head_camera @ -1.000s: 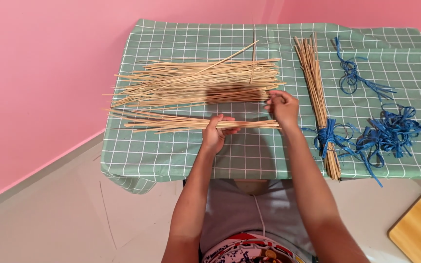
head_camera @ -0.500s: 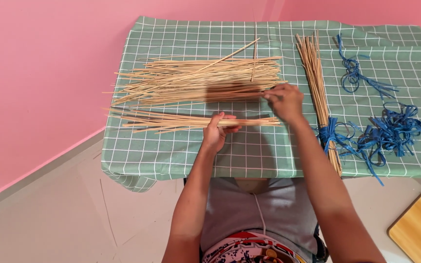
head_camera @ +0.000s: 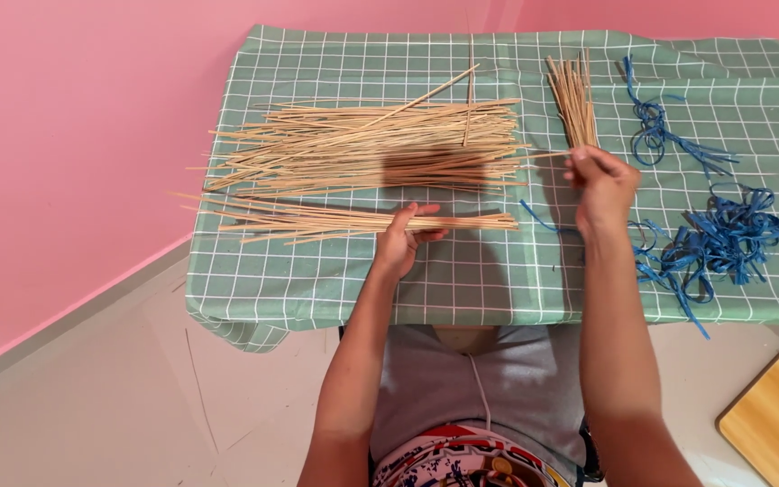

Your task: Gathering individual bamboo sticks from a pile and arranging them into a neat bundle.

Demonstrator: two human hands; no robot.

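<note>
While pinched, one stick point(head_camera: 534, 159) leaves right hand point(head_camera: 602, 185) leftward.

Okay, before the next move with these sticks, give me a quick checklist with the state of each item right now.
1. Left hand grips the small bundle: ok.
2. Right hand has pinched one stick by its end: ok.
3. That stick is fully free of the loose pile: cannot tell.
4. Small bundle's right ends are even: ok.
5. Tied bundle lies away from the work area: not ok, the right hand covers it.
6. Blue strips lie near the right hand: ok.
</note>
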